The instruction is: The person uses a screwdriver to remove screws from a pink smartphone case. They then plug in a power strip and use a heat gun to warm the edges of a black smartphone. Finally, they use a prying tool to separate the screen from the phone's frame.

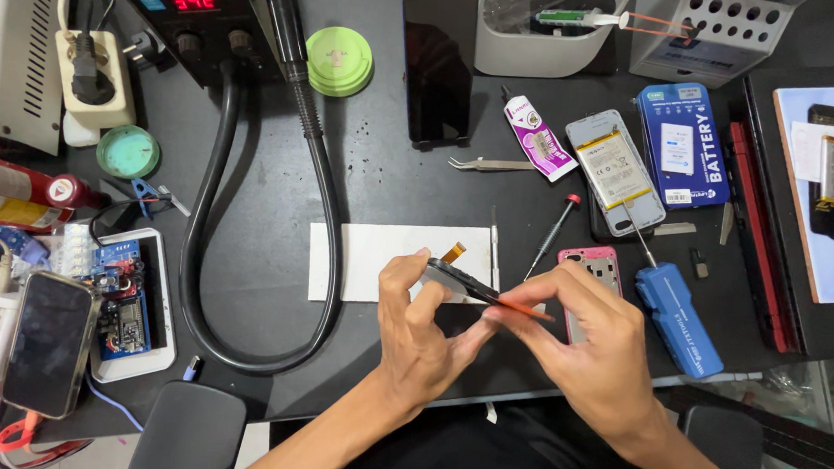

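Two bare hands hold a thin phone screen panel (476,287) edge-on above a dark bench (391,181), near the person's body and roughly at the middle of the scene. The panel is a slim black sheet with an orange-red rim along its near right edge, and a short copper-coloured flex ribbon (453,253) sticks up from its far left end. It tilts, left end higher and farther, right end lower.

The left hand (417,325) has its grip closed on the panel's left end, thumb and fingertips pinching it. The right hand (588,334) has its grip closed on the right end, fingertips pressed along the orange edge.

Just beyond the panel a white sheet (387,261) lies flat on the bench. A red-capped screwdriver (552,237) lies just to its right, and a blue electric screwdriver (679,320) lies right of the right hand.
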